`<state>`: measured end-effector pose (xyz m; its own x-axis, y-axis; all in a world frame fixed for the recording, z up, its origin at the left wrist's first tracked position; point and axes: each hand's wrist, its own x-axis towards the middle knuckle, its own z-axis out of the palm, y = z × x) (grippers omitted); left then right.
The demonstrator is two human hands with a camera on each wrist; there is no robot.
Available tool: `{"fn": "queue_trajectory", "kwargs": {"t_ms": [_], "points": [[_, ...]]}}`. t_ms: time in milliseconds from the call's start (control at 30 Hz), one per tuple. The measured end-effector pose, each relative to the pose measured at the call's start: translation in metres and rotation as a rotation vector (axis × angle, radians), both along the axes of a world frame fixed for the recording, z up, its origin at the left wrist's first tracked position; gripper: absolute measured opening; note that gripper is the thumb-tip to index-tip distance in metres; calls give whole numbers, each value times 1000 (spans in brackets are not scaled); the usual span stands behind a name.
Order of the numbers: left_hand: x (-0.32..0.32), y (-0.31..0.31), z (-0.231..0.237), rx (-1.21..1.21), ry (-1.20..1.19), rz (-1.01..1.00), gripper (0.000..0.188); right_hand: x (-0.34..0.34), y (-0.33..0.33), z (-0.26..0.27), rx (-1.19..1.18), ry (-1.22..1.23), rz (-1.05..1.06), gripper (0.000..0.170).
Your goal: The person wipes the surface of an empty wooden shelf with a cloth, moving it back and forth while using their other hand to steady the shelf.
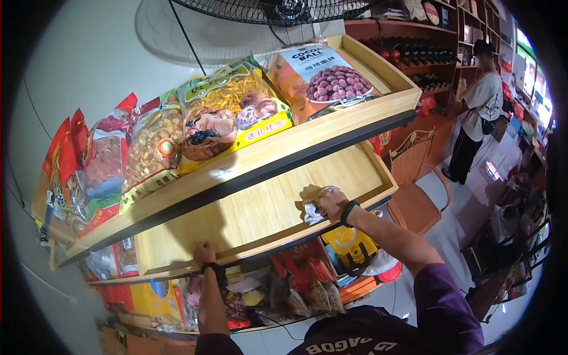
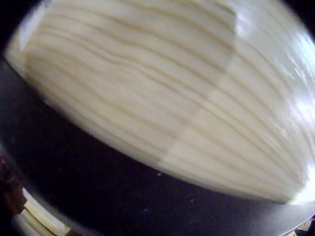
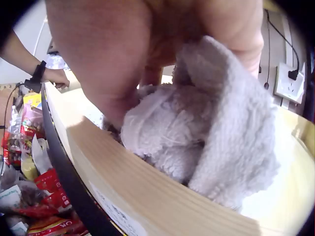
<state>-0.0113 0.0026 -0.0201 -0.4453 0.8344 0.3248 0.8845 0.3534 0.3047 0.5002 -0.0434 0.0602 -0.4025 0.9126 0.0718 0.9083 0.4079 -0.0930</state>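
Observation:
In the head view my right hand (image 1: 335, 205) grips a bunched grey cloth (image 1: 313, 213) inside the right front part of a shallow wooden tray (image 1: 260, 207). Close up in the right wrist view, my fingers and thumb are curled round the fluffy cloth (image 3: 236, 132), which lies against the inner side of the tray's front rim (image 3: 128, 172). My left hand (image 1: 205, 254) grips that rim further left, its fingers bent over the wood. The left wrist view shows only pale grained wood (image 2: 123, 83) above a black strip (image 2: 98, 167); the hand is out of it.
An upper wooden tray (image 1: 248, 168) with a black front edge overhangs the back. It holds several food bags, among them a cocoa ball bag (image 1: 325, 77). More packets (image 1: 296, 284) fill a lower shelf. To the right stand a wicker chair (image 1: 417, 201) and a person (image 1: 482, 106).

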Motion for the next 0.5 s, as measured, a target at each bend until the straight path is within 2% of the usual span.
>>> {"fn": "queue_trajectory", "kwargs": {"t_ms": [67, 233, 300, 333, 467, 500], "points": [[1, -2, 1, -14, -16, 18, 38, -2, 6, -16, 22, 36, -40, 30], [6, -5, 8, -60, -49, 53, 38, -8, 16, -8, -36, 41, -75, 23], [7, -3, 11, -85, -76, 66, 37, -11, 26, -5, 13, 74, -93, 20], [6, -4, 11, -64, -87, 56, 42, -12, 36, -11, 41, 48, -98, 21], [4, -2, 9, -80, -58, 63, 40, -14, 75, -16, -9, 36, -105, 24], [7, -4, 13, -78, -67, 64, 39, -11, 86, -23, 50, 48, -78, 26]]}}
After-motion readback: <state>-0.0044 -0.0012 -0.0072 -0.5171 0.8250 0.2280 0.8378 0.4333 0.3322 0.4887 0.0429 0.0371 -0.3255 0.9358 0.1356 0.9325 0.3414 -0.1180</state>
